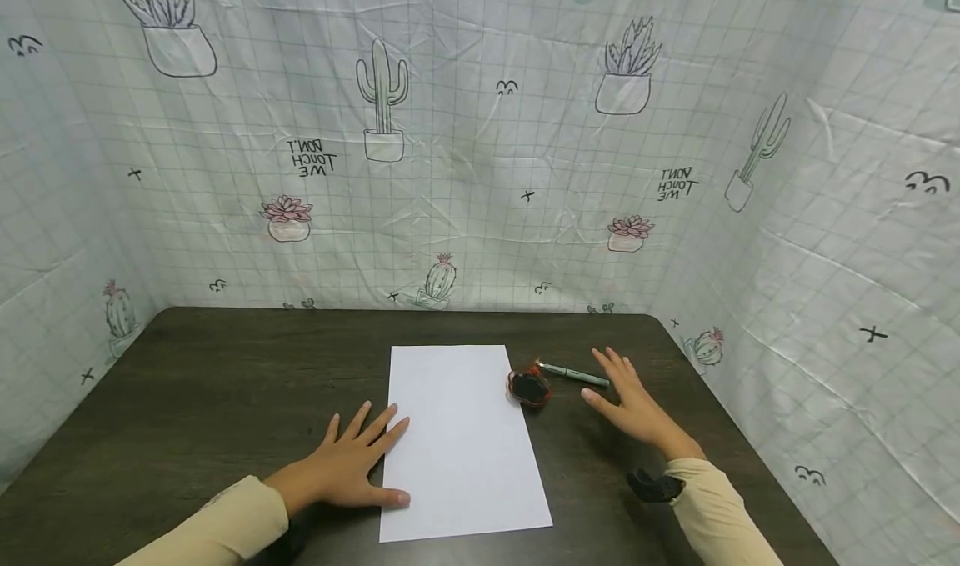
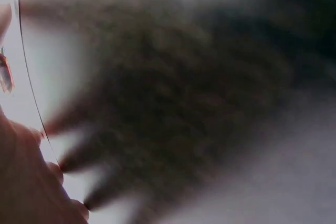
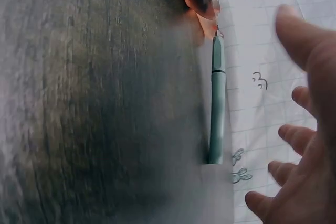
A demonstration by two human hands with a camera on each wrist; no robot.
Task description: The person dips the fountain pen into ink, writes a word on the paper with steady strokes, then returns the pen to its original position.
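A blank white sheet of paper (image 1: 457, 449) lies upright in front of me on the dark table. My left hand (image 1: 345, 466) is spread flat, its fingertips and thumb touching the left edge of the sheet. By the sheet's right edge sits a small dark, rounded object with a translucent orange rim (image 1: 529, 388), its kind unclear. A green fountain pen (image 1: 573, 373) has its nib end against or close to that object, also seen in the right wrist view. My right hand (image 1: 633, 403), fingers apart and holding nothing, hovers just right of the pen (image 3: 218, 100).
The dark wood table (image 1: 225, 383) extends to both sides. A pale curtain (image 1: 465, 174) printed with cacti and grid lines hangs behind the table and along its sides. A black band (image 1: 654, 487) is on the right wrist. The left wrist view is largely shadow and blur.
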